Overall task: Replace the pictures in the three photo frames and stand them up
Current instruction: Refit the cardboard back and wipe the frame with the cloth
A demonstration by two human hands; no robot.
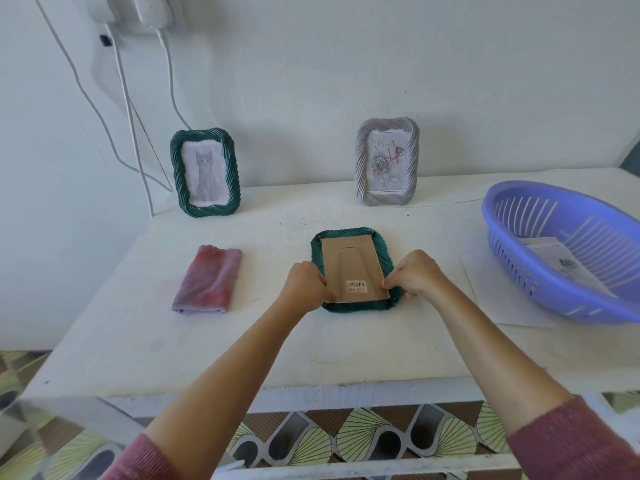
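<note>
Lying face-down mid-table, green rope-edged frame (353, 268) with cardboard backing (353, 271) up, left hand (306, 287) curled against its left edge, right hand (417, 275) pinching its right edge, cat frame (205, 172) and rose frame (387, 161) upright behind.

Soft, even daylight fills the scene, brightest at 3 o'clock. Shadows fall faint and leftward behind the upright green rope-edged frame (205, 172) and grey rope-edged frame (387, 161). Wide-angle bending and slight blur show at 7 o'clock.
</note>
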